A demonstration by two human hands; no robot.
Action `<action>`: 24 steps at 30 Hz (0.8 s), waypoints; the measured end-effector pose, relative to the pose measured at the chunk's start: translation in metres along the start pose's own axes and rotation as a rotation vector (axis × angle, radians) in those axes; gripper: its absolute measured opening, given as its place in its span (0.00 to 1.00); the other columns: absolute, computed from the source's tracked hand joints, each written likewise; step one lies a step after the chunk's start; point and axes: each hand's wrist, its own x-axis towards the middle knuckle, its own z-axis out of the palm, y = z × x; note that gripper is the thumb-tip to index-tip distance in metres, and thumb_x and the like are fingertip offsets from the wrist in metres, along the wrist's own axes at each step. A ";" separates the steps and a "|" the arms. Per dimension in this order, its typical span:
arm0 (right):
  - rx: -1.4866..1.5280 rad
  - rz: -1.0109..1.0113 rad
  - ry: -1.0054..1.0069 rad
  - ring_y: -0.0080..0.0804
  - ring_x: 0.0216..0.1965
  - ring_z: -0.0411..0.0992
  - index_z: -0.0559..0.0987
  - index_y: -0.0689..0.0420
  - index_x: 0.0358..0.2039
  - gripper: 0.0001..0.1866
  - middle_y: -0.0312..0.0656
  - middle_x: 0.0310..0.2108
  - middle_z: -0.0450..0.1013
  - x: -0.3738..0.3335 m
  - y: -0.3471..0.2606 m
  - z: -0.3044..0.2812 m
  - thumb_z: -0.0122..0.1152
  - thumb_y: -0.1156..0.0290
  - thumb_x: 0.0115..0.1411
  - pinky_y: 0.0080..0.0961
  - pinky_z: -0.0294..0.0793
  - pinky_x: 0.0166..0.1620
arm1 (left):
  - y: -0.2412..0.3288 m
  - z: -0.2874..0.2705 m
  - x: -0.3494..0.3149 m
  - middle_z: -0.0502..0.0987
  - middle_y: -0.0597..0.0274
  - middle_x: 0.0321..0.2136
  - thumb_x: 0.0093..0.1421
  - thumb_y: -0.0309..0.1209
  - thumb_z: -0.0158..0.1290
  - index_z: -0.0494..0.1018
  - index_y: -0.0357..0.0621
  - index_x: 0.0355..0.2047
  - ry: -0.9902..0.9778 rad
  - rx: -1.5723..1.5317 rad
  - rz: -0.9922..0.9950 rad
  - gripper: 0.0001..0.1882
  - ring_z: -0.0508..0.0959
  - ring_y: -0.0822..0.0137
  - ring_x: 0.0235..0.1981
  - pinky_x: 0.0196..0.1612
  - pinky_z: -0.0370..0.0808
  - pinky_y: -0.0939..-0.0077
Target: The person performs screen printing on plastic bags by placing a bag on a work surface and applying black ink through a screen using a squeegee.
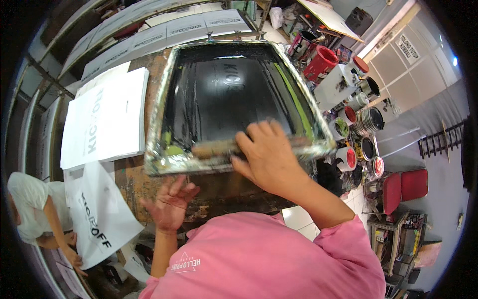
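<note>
A screen-printing frame lies on the worktable before me, its mesh coated with glossy black ink and greenish strips along the side. My right hand is closed around the wooden handle of a squeegee, which lies across the near end of the screen. The squeegee's blade is hidden. Just outside the near left corner of the frame, my left hand is raised with its fingers spread, slightly blurred, holding nothing.
Left of the frame sits a stack of white printed sheets. A co-worker at the lower left holds a printed sheet. Several ink cans and tubs, including a red bucket, crowd the right side. A red chair stands beyond.
</note>
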 end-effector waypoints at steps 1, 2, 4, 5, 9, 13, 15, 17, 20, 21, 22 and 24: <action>-0.102 -0.036 0.087 0.43 0.41 0.69 0.75 0.57 0.38 0.20 0.45 0.32 0.70 0.012 -0.003 -0.012 0.66 0.54 0.55 0.49 0.67 0.52 | 0.013 0.023 0.013 0.63 0.45 0.68 0.55 0.79 0.40 0.57 0.49 0.71 -0.043 0.009 0.032 0.57 0.70 0.41 0.63 0.68 0.59 0.37; -0.144 -0.029 0.196 0.43 0.40 0.70 0.76 0.56 0.37 0.19 0.44 0.31 0.70 0.027 -0.002 -0.021 0.65 0.54 0.55 0.50 0.65 0.52 | 0.025 0.047 0.028 0.59 0.45 0.70 0.55 0.79 0.41 0.53 0.51 0.73 -0.084 0.017 0.058 0.58 0.67 0.39 0.65 0.68 0.58 0.35; -0.201 -0.026 0.368 0.42 0.36 0.72 0.78 0.54 0.33 0.17 0.43 0.28 0.71 0.061 0.009 -0.035 0.64 0.53 0.56 0.48 0.63 0.50 | 0.040 0.080 0.058 0.55 0.45 0.72 0.56 0.78 0.41 0.49 0.53 0.75 -0.095 0.083 0.126 0.57 0.63 0.37 0.67 0.68 0.57 0.35; -0.228 -0.027 0.437 0.42 0.34 0.73 0.79 0.54 0.31 0.16 0.42 0.26 0.72 0.076 0.017 -0.044 0.63 0.53 0.56 0.46 0.64 0.48 | 0.044 0.086 0.076 0.52 0.45 0.73 0.57 0.78 0.41 0.47 0.54 0.75 -0.111 0.116 0.158 0.57 0.61 0.36 0.69 0.68 0.57 0.35; -0.229 -0.073 0.512 0.43 0.31 0.75 0.79 0.55 0.28 0.17 0.43 0.23 0.74 0.108 0.027 -0.065 0.60 0.53 0.57 0.46 0.64 0.44 | 0.020 0.017 0.094 0.47 0.40 0.73 0.63 0.71 0.39 0.51 0.53 0.74 0.076 1.577 0.088 0.49 0.48 0.35 0.73 0.69 0.44 0.31; -0.205 -0.026 0.443 0.46 0.31 0.73 0.80 0.58 0.34 0.16 0.45 0.26 0.73 0.122 0.027 -0.079 0.59 0.57 0.55 0.42 0.62 0.41 | -0.029 -0.023 0.076 0.41 0.34 0.74 0.64 0.69 0.39 0.52 0.51 0.74 0.378 2.532 -0.218 0.48 0.37 0.35 0.75 0.67 0.28 0.24; -0.181 -0.039 0.439 0.46 0.31 0.72 0.80 0.59 0.34 0.16 0.45 0.26 0.72 0.125 0.026 -0.076 0.60 0.58 0.54 0.42 0.62 0.41 | -0.039 -0.025 0.067 0.39 0.34 0.74 0.63 0.70 0.40 0.51 0.50 0.74 0.386 2.490 -0.299 0.50 0.34 0.36 0.75 0.66 0.23 0.22; -0.175 -0.038 0.434 0.45 0.30 0.70 0.78 0.58 0.34 0.16 0.43 0.25 0.70 0.124 0.027 -0.079 0.61 0.59 0.51 0.41 0.61 0.41 | -0.041 -0.019 0.072 0.38 0.35 0.74 0.61 0.72 0.41 0.50 0.48 0.74 0.365 2.448 -0.361 0.53 0.33 0.37 0.75 0.65 0.20 0.21; -0.178 -0.021 0.401 0.43 0.30 0.69 0.78 0.58 0.34 0.16 0.42 0.25 0.69 0.127 0.027 -0.083 0.61 0.59 0.49 0.39 0.60 0.41 | -0.040 -0.013 0.074 0.38 0.40 0.75 0.59 0.71 0.45 0.46 0.44 0.75 0.359 2.390 -0.438 0.56 0.33 0.37 0.75 0.64 0.21 0.20; -0.170 -0.018 0.404 0.43 0.30 0.68 0.77 0.58 0.33 0.16 0.41 0.24 0.69 0.128 0.028 -0.084 0.61 0.59 0.49 0.39 0.59 0.41 | -0.038 -0.011 0.078 0.38 0.41 0.75 0.59 0.70 0.46 0.45 0.43 0.75 0.341 2.399 -0.448 0.56 0.34 0.36 0.75 0.64 0.21 0.20; -0.169 -0.009 0.395 0.43 0.30 0.68 0.77 0.58 0.33 0.16 0.41 0.24 0.68 0.128 0.027 -0.086 0.61 0.59 0.49 0.39 0.59 0.41 | -0.035 0.000 0.083 0.41 0.42 0.75 0.59 0.67 0.50 0.44 0.40 0.74 0.344 2.386 -0.521 0.57 0.35 0.39 0.75 0.68 0.28 0.25; -0.163 -0.001 0.382 0.43 0.29 0.68 0.77 0.58 0.33 0.16 0.41 0.24 0.68 0.128 0.027 -0.089 0.61 0.60 0.49 0.39 0.59 0.41 | -0.033 0.001 0.089 0.50 0.39 0.72 0.59 0.62 0.55 0.52 0.38 0.72 0.324 2.234 -0.287 0.53 0.42 0.37 0.74 0.70 0.37 0.32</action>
